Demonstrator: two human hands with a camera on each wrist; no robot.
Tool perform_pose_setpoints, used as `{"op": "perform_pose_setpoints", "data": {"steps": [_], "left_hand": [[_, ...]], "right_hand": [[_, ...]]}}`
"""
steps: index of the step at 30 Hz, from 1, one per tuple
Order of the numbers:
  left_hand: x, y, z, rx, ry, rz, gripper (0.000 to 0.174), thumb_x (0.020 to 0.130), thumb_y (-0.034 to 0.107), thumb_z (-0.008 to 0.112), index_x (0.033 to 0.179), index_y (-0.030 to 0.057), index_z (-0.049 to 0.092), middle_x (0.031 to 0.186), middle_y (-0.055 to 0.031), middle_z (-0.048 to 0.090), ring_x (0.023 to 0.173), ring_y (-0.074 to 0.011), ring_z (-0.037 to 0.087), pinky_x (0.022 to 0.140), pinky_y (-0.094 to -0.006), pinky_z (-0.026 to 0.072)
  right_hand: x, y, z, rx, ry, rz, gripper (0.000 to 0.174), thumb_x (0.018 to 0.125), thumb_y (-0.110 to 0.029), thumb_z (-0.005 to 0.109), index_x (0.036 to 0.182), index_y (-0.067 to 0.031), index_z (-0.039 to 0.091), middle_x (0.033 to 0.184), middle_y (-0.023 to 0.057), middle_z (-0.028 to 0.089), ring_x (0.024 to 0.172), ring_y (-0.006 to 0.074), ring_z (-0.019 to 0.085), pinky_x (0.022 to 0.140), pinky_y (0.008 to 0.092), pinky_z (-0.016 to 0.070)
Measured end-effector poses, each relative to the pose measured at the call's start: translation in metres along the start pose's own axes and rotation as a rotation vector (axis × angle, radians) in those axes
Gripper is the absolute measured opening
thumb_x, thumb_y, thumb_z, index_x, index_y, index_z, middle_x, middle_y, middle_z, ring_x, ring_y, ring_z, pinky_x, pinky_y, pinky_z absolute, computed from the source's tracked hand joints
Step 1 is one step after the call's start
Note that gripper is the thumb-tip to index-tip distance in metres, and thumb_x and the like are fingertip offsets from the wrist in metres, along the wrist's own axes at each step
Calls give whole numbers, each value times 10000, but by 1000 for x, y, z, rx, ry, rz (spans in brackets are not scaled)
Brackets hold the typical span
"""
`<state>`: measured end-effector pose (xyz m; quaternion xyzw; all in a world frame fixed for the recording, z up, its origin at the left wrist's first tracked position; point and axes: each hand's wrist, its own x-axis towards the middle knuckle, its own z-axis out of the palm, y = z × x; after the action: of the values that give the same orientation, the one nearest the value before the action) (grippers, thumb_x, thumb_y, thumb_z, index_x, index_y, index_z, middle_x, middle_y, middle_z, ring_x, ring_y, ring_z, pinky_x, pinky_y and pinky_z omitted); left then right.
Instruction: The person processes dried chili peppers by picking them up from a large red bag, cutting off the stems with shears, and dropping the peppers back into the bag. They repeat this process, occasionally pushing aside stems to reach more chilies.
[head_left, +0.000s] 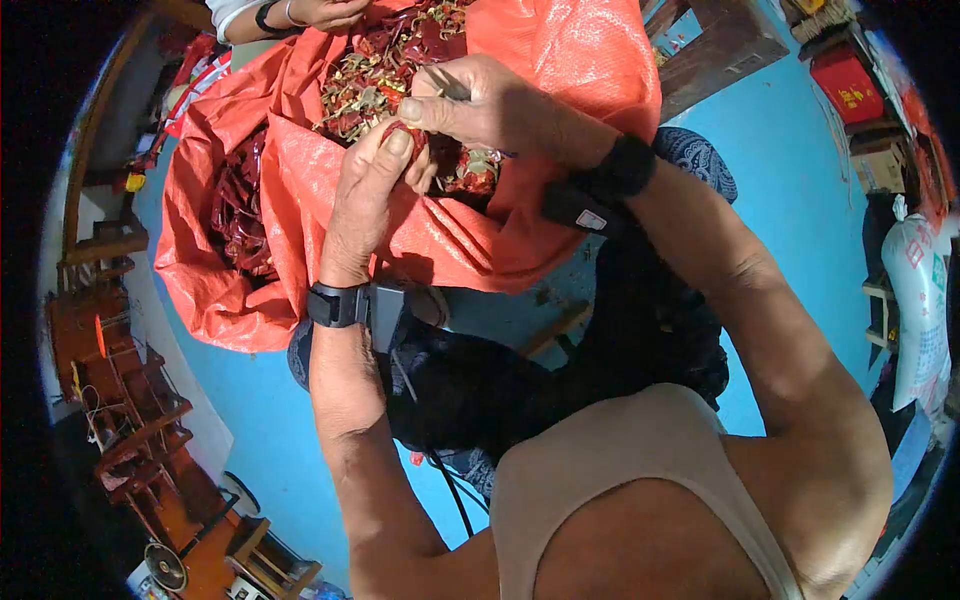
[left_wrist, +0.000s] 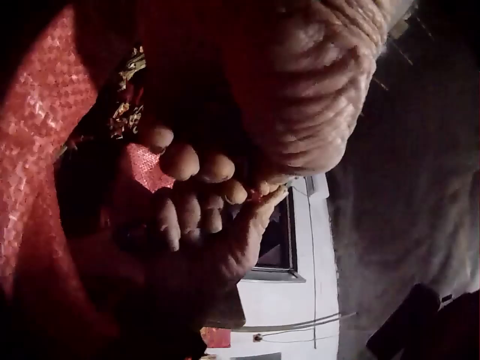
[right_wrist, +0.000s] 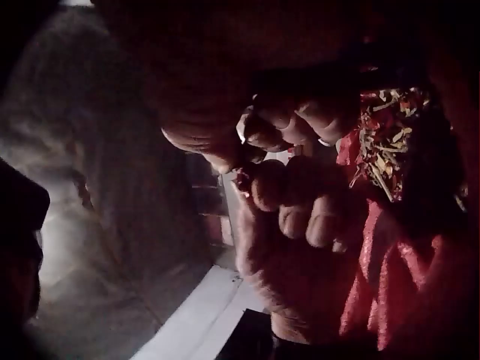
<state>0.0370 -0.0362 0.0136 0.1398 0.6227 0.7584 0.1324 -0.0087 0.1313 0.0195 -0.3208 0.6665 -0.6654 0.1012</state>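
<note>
Both hands meet over an open red-orange woven sack (head_left: 430, 240). Between thumb and curled fingers, my left hand (head_left: 365, 190) pinches a dried red chili pepper (head_left: 415, 137). My right hand (head_left: 490, 110) pinches the same pepper at its upper end, the thumb tip close to the left thumb. In the right wrist view, a small red piece of the pepper (right_wrist: 241, 182) shows between the fingertips; the rest is hidden by fingers. Beneath the hands lie dry stems and chili bits (head_left: 350, 105) in the sack.
Whole dark red dried chilies (head_left: 240, 215) fill a fold of sacking at the left. Another person's hand (head_left: 325, 12) is over the sack's far side. Wooden furniture (head_left: 140, 430) lines the left, and a full white bag (head_left: 915, 300) stands at the right on the blue floor (head_left: 790, 230).
</note>
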Motion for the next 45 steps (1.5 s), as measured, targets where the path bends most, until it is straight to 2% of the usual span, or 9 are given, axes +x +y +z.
{"op": "perform_pose_setpoints", "data": {"steps": [7,10,15,21,25,31,33,38,45], "left_hand": [[-4,-2,-1,-196,-137,13,346,882,369,492,857,23,506,613,22,388,541,-96,337,532,-239,331],[-6,8,0,29,-25,-10,352,882,362,494,871,13,537,626,14,417,562,-102,384,522,-247,345],[7,10,-3,1190,82,627,159,802,173,575,808,15,562,665,-95,510,627,-243,523,561,-341,418],[-7,20,-17,1231,380,480,137,843,111,496,807,0,566,729,-93,568,636,-216,554,590,-299,440],[-9,35,-49,729,628,301,215,901,178,457,962,1,563,740,-46,578,657,-96,538,580,-245,427],[-19,50,-115,1710,1071,253,361,843,242,518,1126,20,499,998,-191,591,901,-341,572,759,-364,452],[-20,44,-117,2043,1170,503,252,823,211,550,1006,38,569,915,-124,612,894,-290,563,784,-389,425],[0,17,-55,1436,76,559,145,765,189,604,776,45,609,786,-109,603,769,-284,558,727,-371,427],[-11,11,-63,1701,-86,244,313,812,332,541,663,61,590,604,-142,559,615,-330,545,608,-415,434]], "right_hand": [[-5,-5,12,44,-13,-96,315,883,-269,506,635,-83,446,517,-51,375,450,29,354,416,205,308],[-11,-8,14,441,-83,280,330,905,-274,460,624,-106,414,497,-60,337,417,35,314,405,199,272],[-13,5,15,1131,-178,505,305,933,-265,396,660,-128,382,494,-68,306,399,35,282,402,186,254],[1,17,-19,978,286,280,280,922,-277,410,684,-133,382,554,-67,344,439,30,332,392,186,302],[-8,0,-5,802,150,259,280,915,-312,435,724,-110,400,587,-55,339,477,53,308,450,195,310],[-7,3,-8,654,71,328,279,905,-273,443,682,-109,409,608,-39,366,494,30,328,418,166,287],[-7,5,-8,596,102,290,261,901,-266,452,699,-103,435,629,-36,400,506,22,350,404,153,277],[-5,7,-3,507,171,339,223,890,-232,456,765,-52,494,672,-11,441,550,17,390,416,157,292],[-9,14,-10,279,137,-119,118,842,-105,464,844,0,518,737,10,446,547,26,372,463,168,307]]}}
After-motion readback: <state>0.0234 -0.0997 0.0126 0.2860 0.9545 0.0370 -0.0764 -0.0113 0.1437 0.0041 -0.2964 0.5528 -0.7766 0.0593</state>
